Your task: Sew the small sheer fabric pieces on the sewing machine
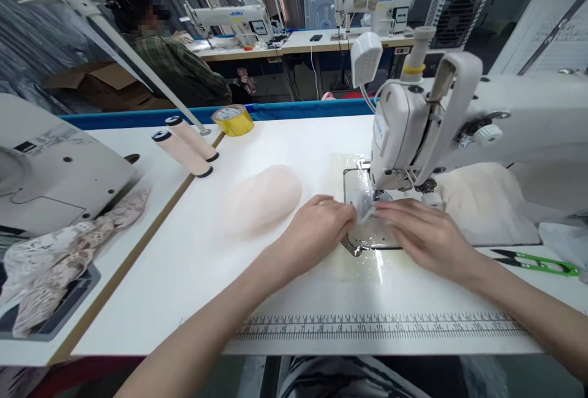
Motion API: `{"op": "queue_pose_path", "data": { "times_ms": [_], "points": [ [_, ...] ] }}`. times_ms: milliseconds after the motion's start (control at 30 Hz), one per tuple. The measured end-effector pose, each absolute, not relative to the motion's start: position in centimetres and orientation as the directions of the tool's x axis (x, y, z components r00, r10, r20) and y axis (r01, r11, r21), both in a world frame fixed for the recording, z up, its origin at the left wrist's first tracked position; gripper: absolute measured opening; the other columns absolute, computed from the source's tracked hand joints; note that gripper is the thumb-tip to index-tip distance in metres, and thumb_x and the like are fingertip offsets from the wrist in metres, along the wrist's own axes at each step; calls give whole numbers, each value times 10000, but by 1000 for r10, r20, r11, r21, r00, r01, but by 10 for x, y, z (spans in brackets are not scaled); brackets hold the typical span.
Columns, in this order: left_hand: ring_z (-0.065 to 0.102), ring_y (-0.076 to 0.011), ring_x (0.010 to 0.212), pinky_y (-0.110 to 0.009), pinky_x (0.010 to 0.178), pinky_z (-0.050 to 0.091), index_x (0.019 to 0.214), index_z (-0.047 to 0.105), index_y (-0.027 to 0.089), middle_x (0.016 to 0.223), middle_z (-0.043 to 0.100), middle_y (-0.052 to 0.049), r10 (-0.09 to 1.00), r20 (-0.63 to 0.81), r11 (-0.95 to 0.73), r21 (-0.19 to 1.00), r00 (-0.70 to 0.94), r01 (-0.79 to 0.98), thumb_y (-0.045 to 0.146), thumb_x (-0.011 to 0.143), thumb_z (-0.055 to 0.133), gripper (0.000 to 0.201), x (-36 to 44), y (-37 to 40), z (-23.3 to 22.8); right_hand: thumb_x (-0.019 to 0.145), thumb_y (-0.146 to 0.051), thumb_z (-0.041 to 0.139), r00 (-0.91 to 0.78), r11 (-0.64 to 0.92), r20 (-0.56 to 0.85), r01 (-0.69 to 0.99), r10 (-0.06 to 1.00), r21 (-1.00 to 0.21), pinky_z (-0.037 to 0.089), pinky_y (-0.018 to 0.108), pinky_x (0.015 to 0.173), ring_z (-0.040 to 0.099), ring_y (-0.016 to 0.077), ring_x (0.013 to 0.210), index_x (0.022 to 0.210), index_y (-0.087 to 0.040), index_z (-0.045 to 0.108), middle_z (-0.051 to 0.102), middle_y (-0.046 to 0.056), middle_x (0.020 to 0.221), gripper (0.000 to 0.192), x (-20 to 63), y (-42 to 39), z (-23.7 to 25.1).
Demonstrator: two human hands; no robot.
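Observation:
My left hand (321, 226) is closed, its fingertips pinching a small whitish translucent piece (364, 206) whose exact kind I cannot make out. That piece lies over the metal needle plate, just beside the presser foot of the white sewing machine (397, 135). On its other side is my right hand (425, 236), fingers stretched out and slightly blurred, the tips by the piece and the foot. To the left of my left hand a pale beige rounded pad (271, 196) rests on the white table (184, 275), smeared by motion.
Beige pads (482, 199) lie under the machine arm, with green-handled thread snips (542, 261) nearby. Yellow tape (233, 120) and two thread cones (184, 153) stand at the back left. Lace fabric (68, 257) lies at far left. A person (169, 61) sits beyond the blue edge.

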State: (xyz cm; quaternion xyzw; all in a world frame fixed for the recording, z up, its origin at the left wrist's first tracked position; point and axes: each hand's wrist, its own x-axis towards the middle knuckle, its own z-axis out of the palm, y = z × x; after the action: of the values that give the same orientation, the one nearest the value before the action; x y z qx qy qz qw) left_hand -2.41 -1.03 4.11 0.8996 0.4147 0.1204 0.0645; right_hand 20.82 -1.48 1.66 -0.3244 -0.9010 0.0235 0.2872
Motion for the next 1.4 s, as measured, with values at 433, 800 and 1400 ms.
{"op": "queue_pose_path", "data": {
  "times_ms": [433,800,1400],
  "points": [
    [641,-132,628,-246,613,521,810,599,192,694,641,7,804,-326,78,887,497,456,338,839,618,150,-138,-42,87,854,-338,609,-745,19,-75,116,663,-993,532,259,597,645,141,638,793,-160,683,697,43,708,202,124,-8,64],
    [434,-46,422,-197,458,377,939,623,178,724,603,8,999,18,-34,777,33,628,471,829,546,323,-186,43,59,826,-332,589,-417,126,61,130,907,-984,473,202,482,607,106,565,824,-150,667,627,11,676,199,46,65,30],
    [618,-287,962,-318,614,374,1129,619,212,1099,662,-92,918,397,1,29,-13,1000,295,933,365,331,-169,31,40,868,-120,469,-473,422,156,533,867,-733,418,245,599,577,118,554,1109,-171,583,652,-4,715,271,80,41,19]
  ]
}}
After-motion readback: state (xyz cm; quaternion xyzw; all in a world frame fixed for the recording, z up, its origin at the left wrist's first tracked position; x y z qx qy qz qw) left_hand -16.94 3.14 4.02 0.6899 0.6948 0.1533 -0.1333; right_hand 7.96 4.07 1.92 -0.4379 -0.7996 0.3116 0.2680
